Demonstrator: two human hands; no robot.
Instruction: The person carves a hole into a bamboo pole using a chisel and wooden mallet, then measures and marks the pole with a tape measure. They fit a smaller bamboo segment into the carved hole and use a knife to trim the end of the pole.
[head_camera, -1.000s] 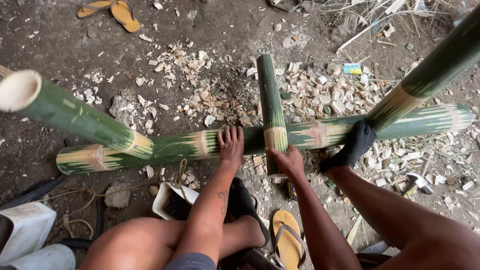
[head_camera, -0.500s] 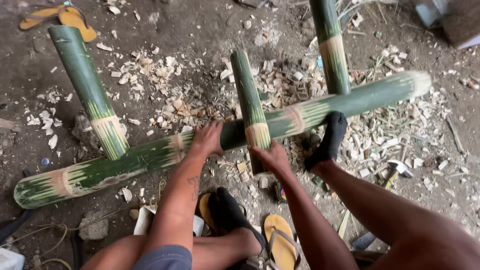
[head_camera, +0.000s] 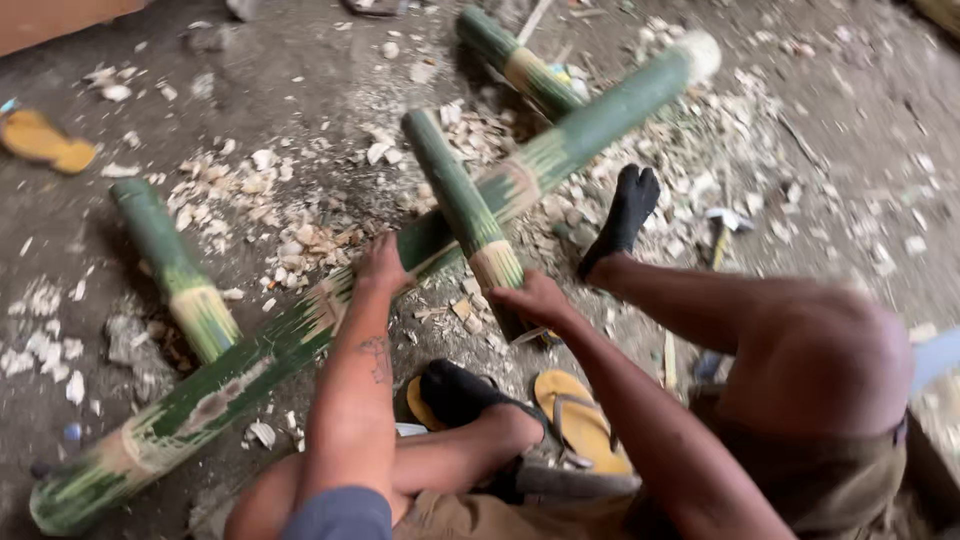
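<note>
My left hand (head_camera: 382, 265) presses flat, fingers spread, on the long green bamboo pole (head_camera: 300, 335) that runs from near left to far right across the dirt floor (head_camera: 850, 120). My right hand (head_camera: 535, 300) wraps its grip around the near end of a shorter bamboo piece (head_camera: 455, 195) lying across that pole. A black-socked foot (head_camera: 625, 215) rests just right of the crossing, among pale wood chips (head_camera: 290, 235).

Yellow sandal (head_camera: 582, 420) by the feet, another sandal (head_camera: 45, 140) far left, wood chips (head_camera: 300, 240) strewn on dirt floor (head_camera: 850, 150)
</note>
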